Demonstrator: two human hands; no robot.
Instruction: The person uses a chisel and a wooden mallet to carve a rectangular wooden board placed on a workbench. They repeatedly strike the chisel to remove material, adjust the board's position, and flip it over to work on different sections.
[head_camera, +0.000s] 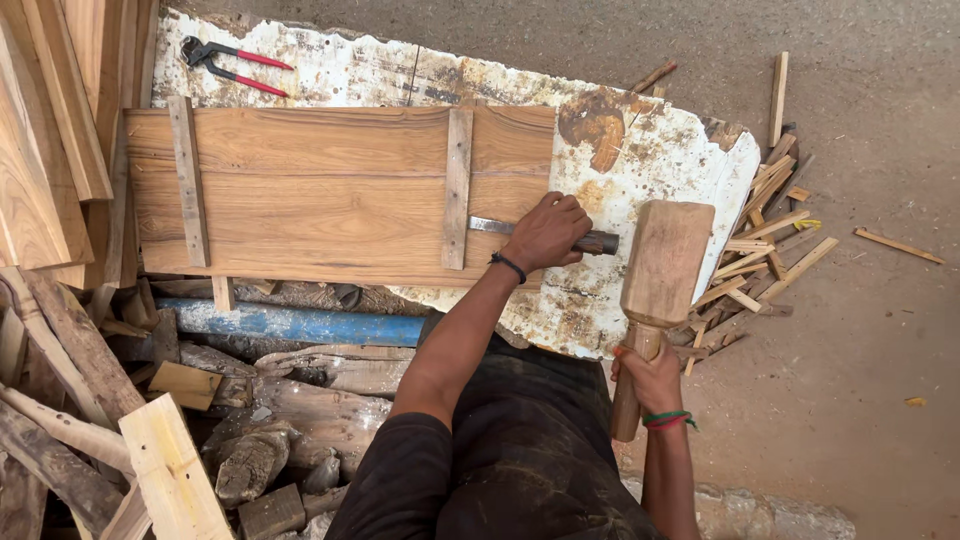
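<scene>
Head view. The left hand (545, 232) is closed around the handle of a chisel (545, 234); its fingers cover most of the handle, leaving the dark butt end exposed at 3 o'clock and the flat steel blade at 9 o'clock. The blade tip meets the vertical batten (457, 188) nailed across the wooden panel (320, 195); the exact contact point is hard to make out. The right hand (650, 380) is clenched on the handle of a wooden mallet (663, 262), whose head stands just at 3 o'clock of the chisel butt, apart from it. Red-handled pincers (232, 64) lie at 11 o'clock on the stained worktop (660, 150). Wood offcuts (765, 235) litter the ground at 3 o'clock.
</scene>
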